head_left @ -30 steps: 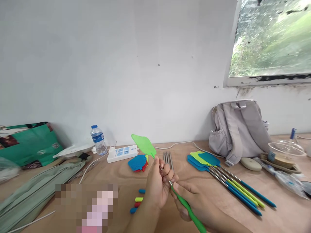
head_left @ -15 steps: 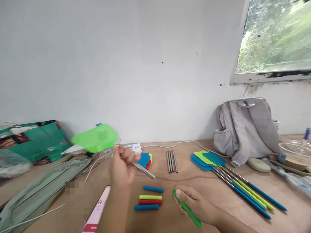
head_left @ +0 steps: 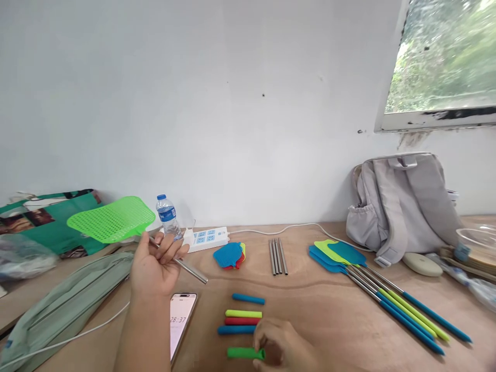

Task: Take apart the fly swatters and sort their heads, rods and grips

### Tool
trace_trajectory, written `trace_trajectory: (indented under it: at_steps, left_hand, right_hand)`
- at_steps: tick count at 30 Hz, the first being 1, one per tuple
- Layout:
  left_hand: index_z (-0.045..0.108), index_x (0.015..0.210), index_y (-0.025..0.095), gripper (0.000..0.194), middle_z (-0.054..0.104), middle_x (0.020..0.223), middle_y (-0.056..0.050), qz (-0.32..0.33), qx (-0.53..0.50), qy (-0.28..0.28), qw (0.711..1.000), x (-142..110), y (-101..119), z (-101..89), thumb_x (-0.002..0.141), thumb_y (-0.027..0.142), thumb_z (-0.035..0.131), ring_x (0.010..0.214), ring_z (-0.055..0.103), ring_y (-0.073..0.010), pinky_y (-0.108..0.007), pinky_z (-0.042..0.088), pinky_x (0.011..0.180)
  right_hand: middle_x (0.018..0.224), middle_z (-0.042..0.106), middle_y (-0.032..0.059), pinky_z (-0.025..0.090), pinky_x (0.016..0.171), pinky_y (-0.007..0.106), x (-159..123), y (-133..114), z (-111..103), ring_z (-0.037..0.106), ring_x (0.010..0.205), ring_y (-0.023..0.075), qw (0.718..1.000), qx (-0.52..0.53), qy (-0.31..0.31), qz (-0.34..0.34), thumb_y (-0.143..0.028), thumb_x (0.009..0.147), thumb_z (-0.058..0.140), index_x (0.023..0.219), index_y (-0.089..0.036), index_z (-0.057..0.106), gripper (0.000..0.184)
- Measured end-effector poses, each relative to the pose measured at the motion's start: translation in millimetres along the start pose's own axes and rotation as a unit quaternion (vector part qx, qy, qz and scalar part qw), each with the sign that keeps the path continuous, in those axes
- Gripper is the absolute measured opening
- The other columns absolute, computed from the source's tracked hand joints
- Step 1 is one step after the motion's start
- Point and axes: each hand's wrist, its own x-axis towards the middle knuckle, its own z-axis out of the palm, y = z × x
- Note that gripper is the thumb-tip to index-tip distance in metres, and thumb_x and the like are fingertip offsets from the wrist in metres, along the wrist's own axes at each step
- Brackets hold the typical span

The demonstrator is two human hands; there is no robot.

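Observation:
My left hand (head_left: 157, 263) is closed around the metal rod (head_left: 194, 272) of a fly swatter, whose bright green mesh head (head_left: 114, 219) is raised at the left. At the lower middle, my right hand (head_left: 284, 343) has its thumb and fingers curled about the open end of a green handle (head_left: 242, 353) lying on the table. Just beyond it lie a blue handle (head_left: 236, 329), a red handle (head_left: 242, 321), a yellow handle (head_left: 244, 313) and another blue handle (head_left: 248, 299). Farther back are several loose metal rods (head_left: 276, 258) and a stack of swatter heads (head_left: 228, 255).
Several assembled fly swatters (head_left: 406, 310) lie at the right, before a grey backpack (head_left: 403, 206). A phone (head_left: 181, 320) lies beside my left forearm. A power strip (head_left: 207, 237) and water bottle (head_left: 167, 214) stand by the wall. A green bag (head_left: 77, 222) sits at the left.
My left hand has moved left with the green swatter head and rod. My right hand has moved left and down, bringing the green handle onto the table by the other handles.

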Motion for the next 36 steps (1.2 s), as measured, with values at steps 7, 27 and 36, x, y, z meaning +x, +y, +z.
trace_trajectory:
  at_steps: [7,27,36]
  left_hand:
    - [0.037,0.055,0.017,0.041,0.027,0.039,0.008,-0.01,0.011,-0.016,1.0,0,0,0.0,0.093,0.027,0.026,0.031,0.022,-0.0047,-0.019,0.028,0.038]
    - [0.036,0.057,0.017,0.042,0.024,0.041,0.008,-0.01,0.031,-0.017,0.999,-4,4,2.9,0.094,0.025,0.018,0.035,0.018,-0.0054,-0.019,0.028,0.04]
    - [0.038,0.058,0.017,0.039,0.023,0.043,0.008,-0.056,0.038,-0.041,0.997,-4,0,4.9,0.094,0.025,0.023,0.033,0.021,-0.005,-0.019,0.027,0.039]
  right_hand:
    - [0.08,0.064,0.0036,0.044,0.077,0.026,14,5,14,0.056,0.079,0.0178,0.964,-0.243,-0.029,-0.103,-0.012,0.067,0.05,0.076,-0.021,0.059,0.015]
    - [0.129,0.043,0.0122,0.026,0.101,0.042,13,1,-6,0.036,0.119,0.0301,0.976,-0.209,-0.026,0.055,-0.046,0.065,0.066,0.129,-0.017,0.04,0.075]
    - [0.132,0.044,0.0096,0.033,0.101,0.035,12,1,-8,0.042,0.119,0.0236,0.982,-0.17,-0.078,0.016,-0.03,0.08,0.053,0.128,-0.02,0.043,0.05]
